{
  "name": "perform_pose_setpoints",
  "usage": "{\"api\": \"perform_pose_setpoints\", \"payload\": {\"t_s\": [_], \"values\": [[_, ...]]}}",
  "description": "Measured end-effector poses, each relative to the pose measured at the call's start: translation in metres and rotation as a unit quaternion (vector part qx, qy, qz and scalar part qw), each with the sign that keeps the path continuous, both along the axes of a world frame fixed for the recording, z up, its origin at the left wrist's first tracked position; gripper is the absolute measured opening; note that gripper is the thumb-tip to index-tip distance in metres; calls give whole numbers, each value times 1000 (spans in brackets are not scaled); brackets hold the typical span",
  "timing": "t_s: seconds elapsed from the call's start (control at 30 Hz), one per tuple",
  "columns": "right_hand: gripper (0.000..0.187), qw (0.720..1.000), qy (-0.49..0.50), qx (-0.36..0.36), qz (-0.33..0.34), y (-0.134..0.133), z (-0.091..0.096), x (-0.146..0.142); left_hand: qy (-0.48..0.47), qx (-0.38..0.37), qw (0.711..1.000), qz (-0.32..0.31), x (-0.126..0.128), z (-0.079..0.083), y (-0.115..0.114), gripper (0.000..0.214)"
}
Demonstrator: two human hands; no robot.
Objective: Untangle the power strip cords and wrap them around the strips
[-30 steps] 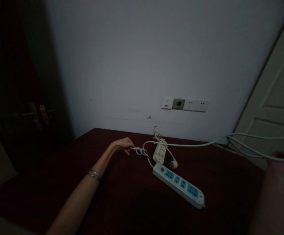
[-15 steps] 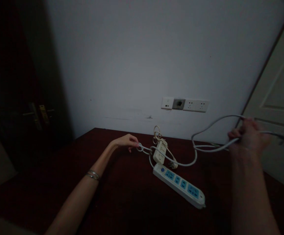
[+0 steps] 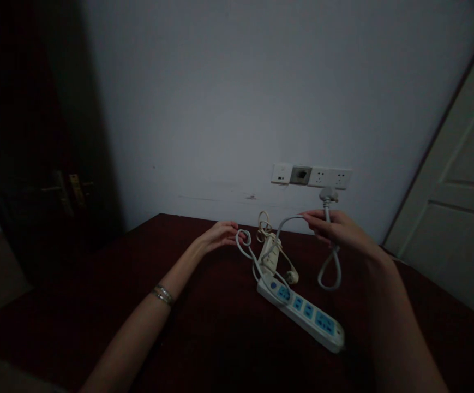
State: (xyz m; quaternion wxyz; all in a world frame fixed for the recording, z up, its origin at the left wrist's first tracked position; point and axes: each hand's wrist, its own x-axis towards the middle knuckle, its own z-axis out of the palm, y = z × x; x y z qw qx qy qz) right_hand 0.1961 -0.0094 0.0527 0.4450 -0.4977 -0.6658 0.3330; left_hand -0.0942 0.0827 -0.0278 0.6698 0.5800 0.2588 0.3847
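Note:
A white power strip [image 3: 302, 314] with blue sockets lies slanted on the dark red table. Its white power cord [image 3: 257, 262] rises in loops from the far end. My left hand [image 3: 222, 236] has its fingertips loosely closed at a small loop of this cord, left of the strip. Further right and raised, my right hand [image 3: 339, 229] pinches the cord, with a short loop hanging beneath. The cord's plug [image 3: 327, 194] stands up above the right hand, just below the wall sockets. Behind the strip sits a smaller cream power strip [image 3: 270, 254], partly covered by the white cord.
Wall sockets and switch plates [image 3: 311, 176] line the wall behind the table [image 3: 204, 327]. The cream strip's plug [image 3: 292, 276] rests beside it. A dark door with a handle [image 3: 77, 188] stands left, a pale panelled door [image 3: 461, 218] right.
My right hand has come in leftward from the far right with the cord, and the plug now shows upright. The stretched cord has slackened, drooping over the white strip. The left hand's grip looks looser.

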Motion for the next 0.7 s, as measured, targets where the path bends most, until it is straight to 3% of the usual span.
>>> {"api": "perform_pose_setpoints", "payload": {"t_s": [0.13, 0.23, 0.3, 0.43, 0.57, 0.7], "values": [[42, 989, -135, 6, -61, 5, -2, -4, -63, -68, 996, 7, 9, -3, 2, 18], [36, 959, -215, 116, -147, 14, -6, -8, -72, -127, 989, 13, 18, -3, -1, 12], [37, 940, -234, 185, -165, 20, -8, -11, -67, -167, 983, 32, 24, -3, -3, 14], [40, 950, -220, 195, -101, 25, -13, -13, -84, -198, 974, 72, 35, -10, -6, 20], [46, 967, -220, 124, 7, 31, -22, -8, -89, -170, 978, 82, 42, -21, -5, 16], [50, 966, -242, 67, 63, 40, -32, -6, -65, -128, 987, 75, 44, -27, -3, 13]]}}
